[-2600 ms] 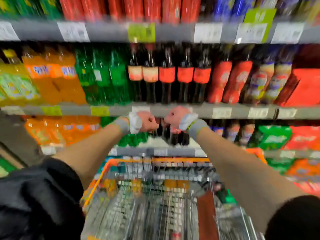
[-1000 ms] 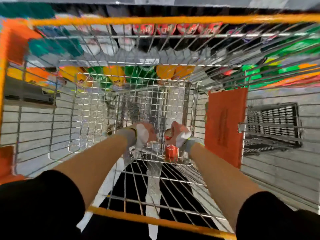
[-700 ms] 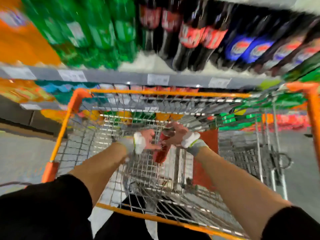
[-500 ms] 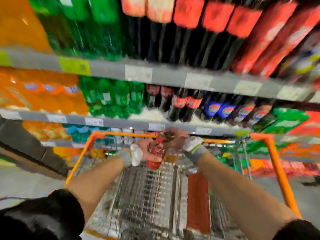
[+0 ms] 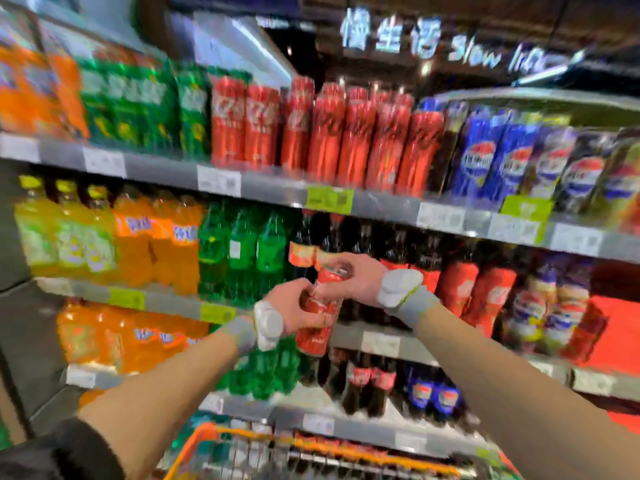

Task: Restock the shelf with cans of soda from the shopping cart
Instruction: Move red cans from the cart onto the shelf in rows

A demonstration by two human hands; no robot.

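Note:
A tall red soda can (image 5: 320, 317) is held up in front of the shelves, tilted slightly. My left hand (image 5: 294, 311) grips its lower body from the left. My right hand (image 5: 353, 277) holds its top from the right. Rows of red cans (image 5: 346, 133) stand on the upper shelf (image 5: 277, 188), above and behind my hands. The orange rim of the shopping cart (image 5: 242, 441) shows at the bottom edge; its inside is out of view.
Dark cola bottles (image 5: 398, 247) fill the shelf right behind the can. Green bottles (image 5: 242, 251) and orange bottles (image 5: 156, 244) stand to the left, blue cans (image 5: 491, 157) to the upper right. A red carton (image 5: 613, 334) sits at far right.
Both hands took the red can from the cart's bottom and lifted it to shelf height. The view swung up from the cart to the upper shelves.

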